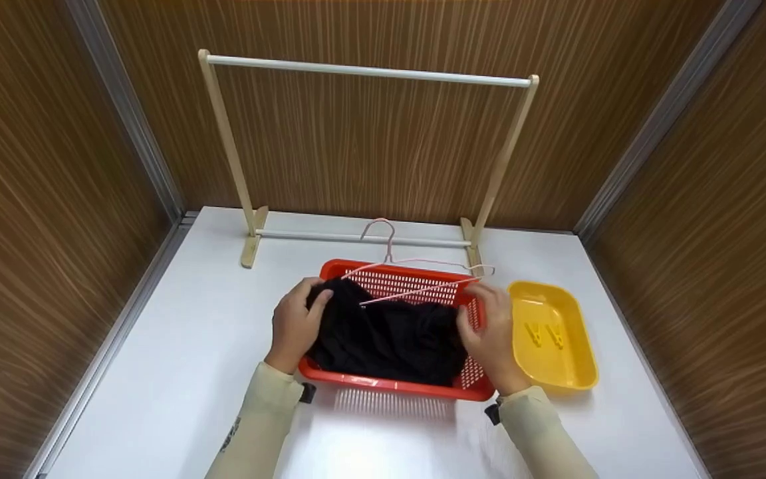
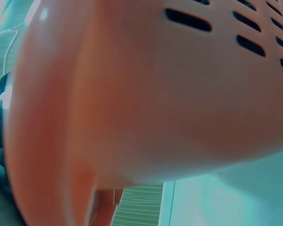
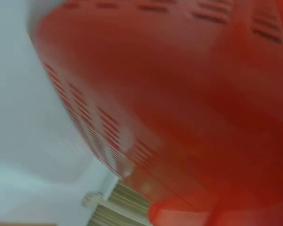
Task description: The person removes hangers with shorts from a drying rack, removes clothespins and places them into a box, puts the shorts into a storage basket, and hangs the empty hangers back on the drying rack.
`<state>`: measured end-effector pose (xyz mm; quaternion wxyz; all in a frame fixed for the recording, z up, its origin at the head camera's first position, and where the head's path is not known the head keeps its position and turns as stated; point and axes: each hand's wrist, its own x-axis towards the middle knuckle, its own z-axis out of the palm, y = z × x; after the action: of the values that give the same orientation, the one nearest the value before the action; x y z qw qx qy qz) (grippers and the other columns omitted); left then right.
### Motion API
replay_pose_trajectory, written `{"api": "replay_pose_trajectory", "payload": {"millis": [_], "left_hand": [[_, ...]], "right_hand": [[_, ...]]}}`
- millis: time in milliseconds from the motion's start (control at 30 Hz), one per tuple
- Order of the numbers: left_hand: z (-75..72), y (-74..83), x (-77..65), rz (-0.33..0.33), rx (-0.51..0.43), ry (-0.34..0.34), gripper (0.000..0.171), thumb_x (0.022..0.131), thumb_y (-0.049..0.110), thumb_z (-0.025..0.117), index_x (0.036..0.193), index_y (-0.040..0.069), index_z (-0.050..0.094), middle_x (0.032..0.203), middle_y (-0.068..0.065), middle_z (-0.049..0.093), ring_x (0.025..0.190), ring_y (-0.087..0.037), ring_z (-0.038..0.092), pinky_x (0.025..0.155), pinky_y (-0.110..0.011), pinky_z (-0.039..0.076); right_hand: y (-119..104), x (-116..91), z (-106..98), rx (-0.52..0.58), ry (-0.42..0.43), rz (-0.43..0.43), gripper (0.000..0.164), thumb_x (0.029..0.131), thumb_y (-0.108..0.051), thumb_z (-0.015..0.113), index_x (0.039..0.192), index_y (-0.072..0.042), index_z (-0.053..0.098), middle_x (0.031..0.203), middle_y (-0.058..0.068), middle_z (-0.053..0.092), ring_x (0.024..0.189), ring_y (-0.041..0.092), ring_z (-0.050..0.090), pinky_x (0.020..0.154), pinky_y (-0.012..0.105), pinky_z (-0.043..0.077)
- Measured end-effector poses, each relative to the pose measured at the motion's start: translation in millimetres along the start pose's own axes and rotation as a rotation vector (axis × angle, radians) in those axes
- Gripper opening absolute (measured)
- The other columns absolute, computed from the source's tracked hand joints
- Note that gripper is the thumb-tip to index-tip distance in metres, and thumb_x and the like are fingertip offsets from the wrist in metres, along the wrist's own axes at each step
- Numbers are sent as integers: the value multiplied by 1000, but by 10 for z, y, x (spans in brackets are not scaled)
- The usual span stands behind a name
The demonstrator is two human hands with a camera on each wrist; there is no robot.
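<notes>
While wood-grain walls (image 1: 396,146) enclose the white table (image 1: 177,372), both hands seemingly grip the red basket (image 1: 389,384).

Basket (image 1: 396,386) sits center on the table (image 1: 177,372), garment (image 1: 386,339) inside it. Left hand (image 1: 295,326) on basket's left edge, touching garment; right hand (image 1: 489,332) on its right edge. Hanger (image 1: 389,263) lies across basket's far rim. Tray (image 1: 579,372) just right of basket, 2 clips (image 1: 544,334) in it. Rack (image 1: 370,153) stands behind basket, by the back wall.
</notes>
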<state>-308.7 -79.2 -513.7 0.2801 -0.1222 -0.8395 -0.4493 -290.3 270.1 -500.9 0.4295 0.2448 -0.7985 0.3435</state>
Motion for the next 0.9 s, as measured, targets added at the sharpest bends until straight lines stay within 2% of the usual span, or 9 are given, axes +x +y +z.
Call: {"api": "replay_pose_trajectory", "payload": {"millis": [100,167,233,367,433,567,633,767,900], "left_hand": [[-4,6,2,18,-9,-10,24,100,29,70,115,10,71,112,-5,74,102,-25,71,90,-47,54],[-4,8,-1,28,-11,-19,24,100,29,70,115,10,71,112,-5,74,103,-24,71,91,-47,54],[-5,10,-8,31,-9,-32,25,101,29,70,116,10,72,113,-5,74,104,-24,71,92,-47,54],[-5,14,-24,31,-7,-51,26,101,30,69,116,9,72,113,-6,74,105,-24,71,93,-46,54],[-3,16,-29,30,-7,-63,27,101,30,69,117,9,72,113,-6,74,105,-23,71,94,-46,54],[8,18,-37,38,1,-90,28,101,31,67,118,9,72,113,-5,74,105,-22,71,93,-45,55],[14,15,-39,43,9,-96,28,102,32,67,118,10,71,113,-5,74,106,-21,71,93,-44,55],[12,3,-45,47,25,-90,27,101,31,68,117,10,72,113,-6,75,106,-22,71,91,-44,56],[11,-20,-44,39,21,-86,28,101,32,68,117,10,72,113,-6,75,106,-22,71,91,-45,56]], "right_hand": [[17,67,2,-61,41,58,51,86,0,73,135,2,60,139,20,59,124,39,51,112,43,33],[43,84,8,-113,17,98,59,88,-2,75,143,-1,55,145,19,55,132,39,47,118,49,26],[77,77,20,-147,-16,128,59,89,-3,77,144,-1,54,144,19,56,136,40,46,121,56,20],[155,24,46,-131,-54,179,49,90,-2,77,135,3,59,132,21,63,131,42,50,121,62,15],[194,-2,58,-87,-49,206,42,91,0,75,130,4,61,125,22,65,124,42,53,120,62,18],[244,-33,73,23,-23,281,35,93,4,71,127,5,63,119,24,65,114,40,55,110,53,34],[251,-36,78,39,-26,301,32,94,3,71,125,5,65,119,24,65,114,39,55,109,53,34],[257,-33,95,14,-22,284,16,94,1,72,110,3,69,107,18,68,107,37,57,110,57,32],[249,-32,103,9,16,267,6,94,-3,74,97,-3,68,90,10,65,92,26,55,95,44,36]]}}
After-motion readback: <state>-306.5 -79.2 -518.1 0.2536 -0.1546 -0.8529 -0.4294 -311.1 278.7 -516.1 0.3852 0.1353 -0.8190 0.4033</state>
